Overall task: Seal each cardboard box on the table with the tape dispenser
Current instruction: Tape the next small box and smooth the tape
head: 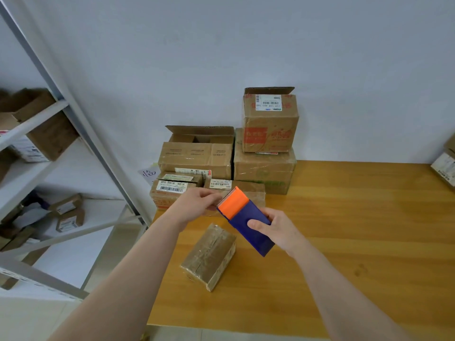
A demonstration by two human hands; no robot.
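A small cardboard box [209,254] lies on the wooden table [357,230] in front of me, its flaps down and wrapped in clear tape. Above it my right hand [275,230] grips the blue body of the tape dispenser [246,217], whose orange head with a toothed blade points up and away. My left hand [197,203] reaches to the blade end, fingertips pinching at the edge there; the tape itself is too clear to make out. A pile of cardboard boxes [197,156] stands at the table's back left, some with open flaps.
A tall box with a raised flap [269,121] tops a larger box [264,171] against the wall. Another box [445,166] shows at the right edge. A metal shelf rack [49,148] with boxes stands left of the table.
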